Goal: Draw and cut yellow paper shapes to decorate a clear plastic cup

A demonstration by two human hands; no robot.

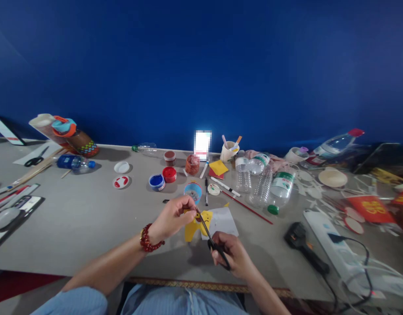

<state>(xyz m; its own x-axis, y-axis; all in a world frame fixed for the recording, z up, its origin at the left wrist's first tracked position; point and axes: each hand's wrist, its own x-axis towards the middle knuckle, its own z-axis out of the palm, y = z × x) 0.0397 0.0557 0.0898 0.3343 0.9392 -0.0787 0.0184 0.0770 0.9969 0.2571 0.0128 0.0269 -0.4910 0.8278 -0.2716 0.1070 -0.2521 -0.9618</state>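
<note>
My right hand [228, 253] is closed round the black handles of a pair of scissors [205, 228], whose blades point up and left toward my left hand. Near the blade tips, my left hand [175, 218], with a red bead bracelet on its wrist, pinches something small that is partly hidden by the fingers. Just below the fingers is a yellow paper piece [190, 231] and, beside it, a yellow shape with a drawn face [206, 218]. A white sheet [224, 222] lies under and to the right of them. A blue cup [192, 191] stands behind my left hand.
Behind are open pots of blue paint [157, 182] and red paint [169, 174], pens and yellow paper [218, 167]. Plastic bottles [282, 186], a long red brush [250, 208], a black-handled tool [306, 249] and a power strip [336, 249] lie right. Another bottle [75, 163] lies left.
</note>
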